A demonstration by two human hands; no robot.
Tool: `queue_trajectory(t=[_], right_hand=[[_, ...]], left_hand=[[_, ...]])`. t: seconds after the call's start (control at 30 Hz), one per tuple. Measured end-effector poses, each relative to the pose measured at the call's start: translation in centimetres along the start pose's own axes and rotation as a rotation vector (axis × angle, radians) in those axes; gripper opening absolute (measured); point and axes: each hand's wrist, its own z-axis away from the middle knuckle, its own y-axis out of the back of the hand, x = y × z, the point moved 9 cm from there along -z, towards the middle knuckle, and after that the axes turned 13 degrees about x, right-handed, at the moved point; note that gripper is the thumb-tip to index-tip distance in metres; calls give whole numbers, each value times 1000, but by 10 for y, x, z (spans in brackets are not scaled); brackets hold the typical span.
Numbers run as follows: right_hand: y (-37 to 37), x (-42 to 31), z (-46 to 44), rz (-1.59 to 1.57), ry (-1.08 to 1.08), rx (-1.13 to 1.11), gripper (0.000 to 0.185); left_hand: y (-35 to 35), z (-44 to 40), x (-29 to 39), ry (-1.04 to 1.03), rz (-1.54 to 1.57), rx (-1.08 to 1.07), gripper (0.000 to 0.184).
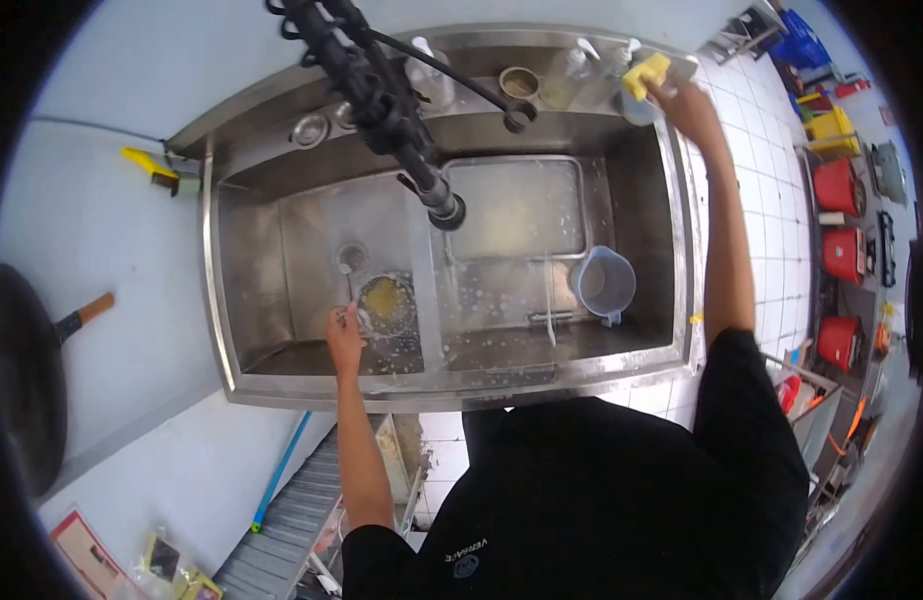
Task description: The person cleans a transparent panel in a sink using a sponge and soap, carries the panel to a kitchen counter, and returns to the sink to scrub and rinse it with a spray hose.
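My right hand (689, 108) is closed on a yellow sponge (646, 75) above the sink's back right corner, beside the soap bottles. Over the left basin, my left hand (345, 338) holds a thin metal utensil (348, 280), its small end pointing towards the drain (352, 257). Just right of that hand, something round and yellowish (386, 299) lies on the basin floor among suds. In the right basin are a metal tray (514, 208) with cloudy water and a clear bluish jug (603, 285).
A black spray hose (373, 95) hangs over the sink divider. Pump bottles (568, 76) and a small bowl (519, 84) line the back ledge. At far left hangs a dark wok (26, 370). Red containers (838, 253) stand on shelves at the right.
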Motion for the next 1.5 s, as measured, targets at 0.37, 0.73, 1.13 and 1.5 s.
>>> queue_trajectory(t=[0.37,0.73,1.13,1.5], right_hand=[[-173,-163,174,-517,-378,-99,77],[-223,-139,258,-1071,-1125,-331,51],[-296,-89,260,-685,-1006,-464,70],[-350,-111,279,-722,-965,-433,73]], left_hand=[[-17,-15,1,278,312,-470,52],[-36,-24,26,391,359,-608,36],[-39,79,179,353,641,-670,41],[-63,121,218,265,553,-571,35]])
